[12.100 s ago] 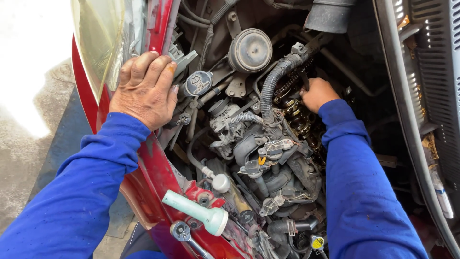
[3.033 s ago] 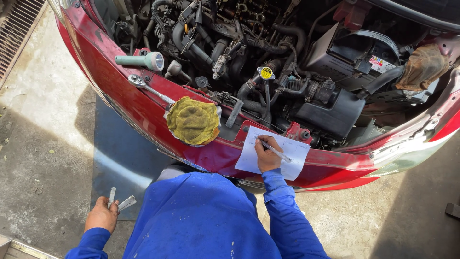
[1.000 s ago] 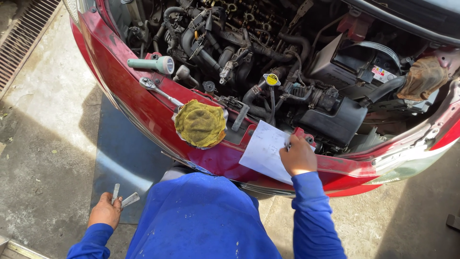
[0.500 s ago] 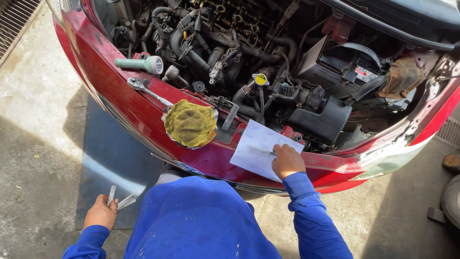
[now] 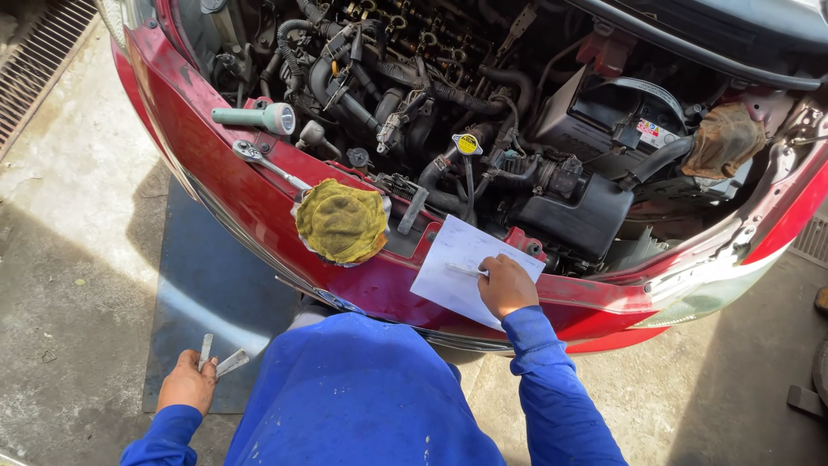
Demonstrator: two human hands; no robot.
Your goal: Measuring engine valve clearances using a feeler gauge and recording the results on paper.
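Observation:
My right hand holds a pen with its tip on a white sheet of paper lying on the red front panel of a car. Down at my left side, my left hand grips thin metal feeler blades fanned out above the fingers. A yellow-green rag lies in a shallow dish on the panel left of the paper. Both arms are in blue sleeves.
The open engine bay fills the top. A pale green torch and a ratchet wrench rest on the panel's left part. A brown rag sits at the right. A dark mat covers the concrete below; a drain grate is at top left.
My right hand shifted slightly on the paper with the pen. Long ago both hands were in the engine bay; since then I stand before the bumper with blades in my left hand.

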